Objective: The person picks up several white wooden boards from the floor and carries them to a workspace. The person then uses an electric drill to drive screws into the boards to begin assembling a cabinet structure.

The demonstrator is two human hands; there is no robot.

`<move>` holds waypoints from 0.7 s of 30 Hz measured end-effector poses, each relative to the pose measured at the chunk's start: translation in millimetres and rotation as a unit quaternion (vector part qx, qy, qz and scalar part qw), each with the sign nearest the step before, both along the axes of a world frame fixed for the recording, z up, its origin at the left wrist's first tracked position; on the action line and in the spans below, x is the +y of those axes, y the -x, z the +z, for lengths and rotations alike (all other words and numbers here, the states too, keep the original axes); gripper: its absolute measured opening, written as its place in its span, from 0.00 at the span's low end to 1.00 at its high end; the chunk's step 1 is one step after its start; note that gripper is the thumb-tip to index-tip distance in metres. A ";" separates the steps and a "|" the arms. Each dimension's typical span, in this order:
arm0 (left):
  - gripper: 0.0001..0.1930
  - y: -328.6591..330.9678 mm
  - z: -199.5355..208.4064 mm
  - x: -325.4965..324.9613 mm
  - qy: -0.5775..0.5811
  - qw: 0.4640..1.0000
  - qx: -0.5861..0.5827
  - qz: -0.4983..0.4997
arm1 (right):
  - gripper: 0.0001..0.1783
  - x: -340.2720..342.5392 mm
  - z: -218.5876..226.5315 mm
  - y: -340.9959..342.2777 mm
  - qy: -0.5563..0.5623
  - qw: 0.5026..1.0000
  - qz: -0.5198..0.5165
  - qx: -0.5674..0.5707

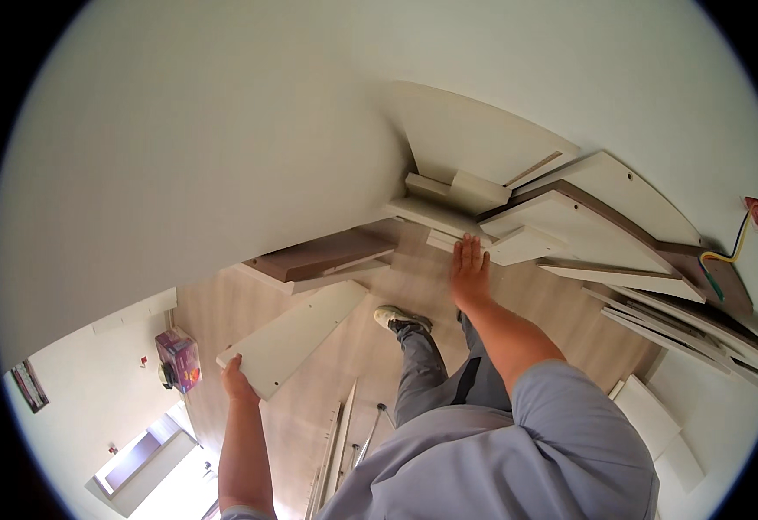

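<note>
We grip the white board (pixel 296 338), lower left of centre, by one end in our left hand (pixel 237 384), while our right hand (pixel 471 273), fingers extended, seems to touch the pale strip (pixel 442 242) near centre, so the board could twist from that one-ended hold

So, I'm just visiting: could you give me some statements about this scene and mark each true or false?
1. The left hand grips a long pale board. True.
2. The right hand holds a hammer. False: no tool shows in it; its fingers overlap a narrow pale strip.
3. The purple box is left of the left hand. True.
4. The coloured wires are at the picture's left. False: they are at its right.
</note>
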State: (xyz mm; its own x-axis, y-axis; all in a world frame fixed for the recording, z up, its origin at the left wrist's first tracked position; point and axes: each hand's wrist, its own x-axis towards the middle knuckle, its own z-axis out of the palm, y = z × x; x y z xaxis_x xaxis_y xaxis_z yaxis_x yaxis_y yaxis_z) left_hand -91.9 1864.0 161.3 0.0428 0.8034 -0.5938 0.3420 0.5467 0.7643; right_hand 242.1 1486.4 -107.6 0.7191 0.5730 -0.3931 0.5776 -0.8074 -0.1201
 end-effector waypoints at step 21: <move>0.28 12.0 -6.5 7.8 -0.001 1.000 0.012 0.014 | 0.42 10.8 29.4 -107.9 0.084 0.996 0.016 0.012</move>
